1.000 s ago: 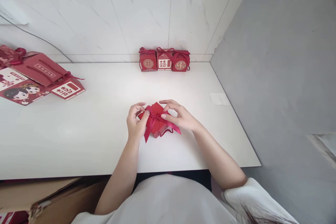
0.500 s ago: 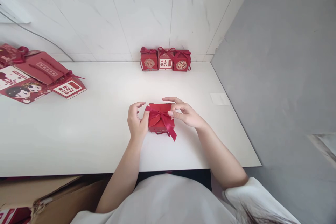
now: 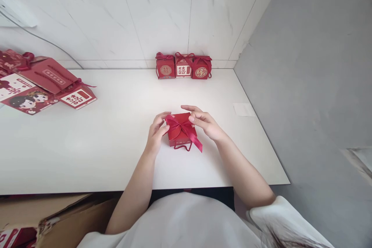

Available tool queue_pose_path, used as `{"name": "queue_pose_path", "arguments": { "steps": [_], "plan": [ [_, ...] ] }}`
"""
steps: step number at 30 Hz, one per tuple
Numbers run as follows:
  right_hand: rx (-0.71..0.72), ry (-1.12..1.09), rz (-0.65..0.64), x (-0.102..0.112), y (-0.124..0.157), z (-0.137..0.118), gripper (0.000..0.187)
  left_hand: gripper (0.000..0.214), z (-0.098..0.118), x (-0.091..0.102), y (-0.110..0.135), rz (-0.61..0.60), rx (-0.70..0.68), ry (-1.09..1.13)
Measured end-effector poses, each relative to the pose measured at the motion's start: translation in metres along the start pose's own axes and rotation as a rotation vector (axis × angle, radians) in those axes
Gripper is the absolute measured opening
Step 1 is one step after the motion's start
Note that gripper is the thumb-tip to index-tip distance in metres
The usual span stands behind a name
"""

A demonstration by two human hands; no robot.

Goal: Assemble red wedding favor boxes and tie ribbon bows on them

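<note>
A small red gift box [image 3: 182,138] rests on the white table between my hands, with a dark red cord handle [image 3: 182,147] hanging at its near side. Across its top runs a shiny crimson ribbon [image 3: 187,130] tied in a bow, one tail trailing to the near right. My left hand [image 3: 157,133] is closed at the box's left edge, thumb and fingers around the ribbon's left loop. At the right top corner, my right hand [image 3: 205,123] holds the ribbon's other side with its thumb against bent fingers; its index finger stretches out above.
Three ribboned red boxes [image 3: 184,66] stand in a row against the tiled wall. On the left lie several red gift boxes and bags [image 3: 46,81]. A white paper slip [image 3: 244,109] lies near the table's right edge. Below the table, an open cardboard carton [image 3: 75,221] holds red packages.
The gift box has shifted slightly right and turned a little. My left hand has moved right, its fingers closing in on the ribbon. The ribbon's tail swings further right.
</note>
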State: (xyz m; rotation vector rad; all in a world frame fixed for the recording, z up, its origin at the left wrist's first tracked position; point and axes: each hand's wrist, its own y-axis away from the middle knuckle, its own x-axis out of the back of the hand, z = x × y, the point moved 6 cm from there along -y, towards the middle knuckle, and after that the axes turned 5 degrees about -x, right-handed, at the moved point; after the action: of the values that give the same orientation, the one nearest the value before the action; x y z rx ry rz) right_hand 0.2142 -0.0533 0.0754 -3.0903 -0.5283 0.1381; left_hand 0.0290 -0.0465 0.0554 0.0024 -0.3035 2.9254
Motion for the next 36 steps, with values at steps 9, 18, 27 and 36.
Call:
{"name": "queue_pose_path", "arguments": {
  "steps": [9, 18, 27, 36],
  "plan": [
    [-0.010, -0.047, -0.024, -0.005, -0.005, 0.007, 0.035, 0.022, 0.003, -0.017, -0.007, -0.065, 0.193, -0.180],
    [-0.089, -0.124, 0.013, -0.004, -0.018, 0.019, 0.037, 0.011, 0.006, -0.022, -0.009, -0.242, 0.129, -0.231],
    [-0.138, -0.227, 0.100, -0.009, -0.023, 0.026, 0.053, 0.006, 0.007, -0.027, -0.011, -0.219, 0.157, -0.335],
    [-0.066, -0.098, 0.136, 0.004, -0.022, 0.024, 0.054, 0.022, 0.008, -0.018, -0.003, -0.280, 0.138, -0.105]
  ]
}}
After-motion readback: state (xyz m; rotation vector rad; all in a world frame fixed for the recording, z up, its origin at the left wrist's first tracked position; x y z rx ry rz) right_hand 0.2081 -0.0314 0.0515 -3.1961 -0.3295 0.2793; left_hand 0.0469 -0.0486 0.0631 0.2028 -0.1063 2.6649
